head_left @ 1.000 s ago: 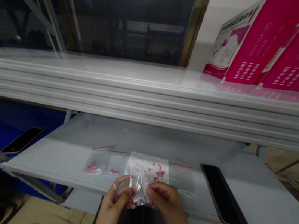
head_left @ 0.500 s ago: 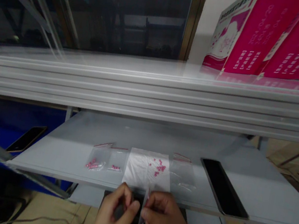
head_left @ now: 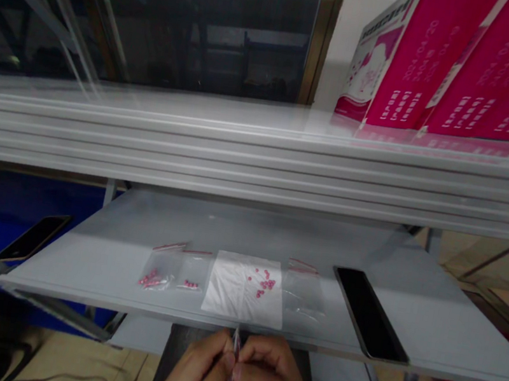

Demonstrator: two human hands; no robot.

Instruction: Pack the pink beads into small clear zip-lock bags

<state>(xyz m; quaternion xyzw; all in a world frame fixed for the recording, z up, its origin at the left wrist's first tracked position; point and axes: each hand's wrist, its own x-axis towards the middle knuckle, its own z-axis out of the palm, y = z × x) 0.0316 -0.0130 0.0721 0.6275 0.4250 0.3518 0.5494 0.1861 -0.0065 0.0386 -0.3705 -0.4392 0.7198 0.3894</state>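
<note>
My left hand and my right hand meet below the front edge of the grey work shelf. Both pinch a small clear zip bag, seen edge-on between my fingertips, with a hint of pink inside. On the shelf just beyond lies a white sheet with several small pink beads on it. To its left lie two small clear bags with pink pieces. Empty clear bags lie to the sheet's right.
A black phone lies on the shelf's right part, and another dark phone sits on the blue surface at left. An upper shelf rail spans the view, with pink boxes on top at right. Dark window behind.
My hands have dropped from the shelf's front edge to below it. The bag, seen flat and crinkled a second ago, is now held edge-on between my fingertips.
</note>
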